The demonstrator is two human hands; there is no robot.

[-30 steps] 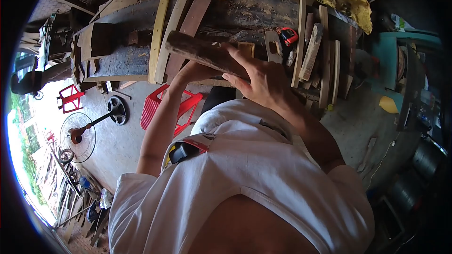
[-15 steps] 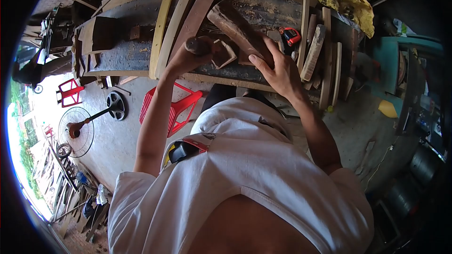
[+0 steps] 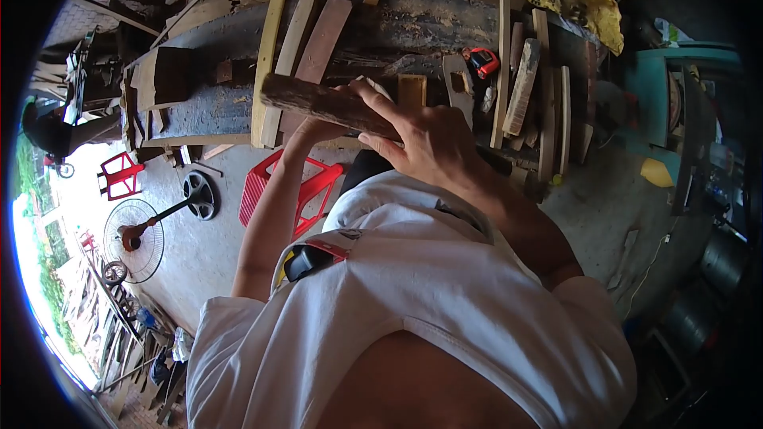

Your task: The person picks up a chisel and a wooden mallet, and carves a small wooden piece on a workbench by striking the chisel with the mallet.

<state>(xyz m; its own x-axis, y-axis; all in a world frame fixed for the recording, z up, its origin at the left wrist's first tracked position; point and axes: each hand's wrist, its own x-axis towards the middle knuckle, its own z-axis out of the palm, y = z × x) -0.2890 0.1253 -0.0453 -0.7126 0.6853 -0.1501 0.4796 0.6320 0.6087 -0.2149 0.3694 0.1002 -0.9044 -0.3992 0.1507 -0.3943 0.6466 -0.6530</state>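
My right hand [image 3: 433,139] is closed round one end of a rough, thick length of wood [image 3: 322,103], which slants across to the upper left. Beneath that wood is my left hand [image 3: 314,131], its fingers mostly hidden; a moment earlier a tool with a round wooden handle showed in its fist, now covered. A small wooden block with a rectangular recess [image 3: 412,94] lies on the bench beyond my right hand. Next to it is a flat wood piece with a hole [image 3: 457,83]. A red and black tape measure [image 3: 482,62] lies further right.
The dark workbench [image 3: 203,119] carries several strips, including a yellowish one [image 3: 269,63] and a reddish board [image 3: 326,40]. A wood block [image 3: 163,78] stands left, a yellow sack [image 3: 572,0] far right. On the floor are a red stool [image 3: 290,191] and a fan [image 3: 135,238].
My right hand has swung the rough wood leftward, over my left hand, hiding the round-ended handle. The recessed block and the flat piece with a hole have come into sight.
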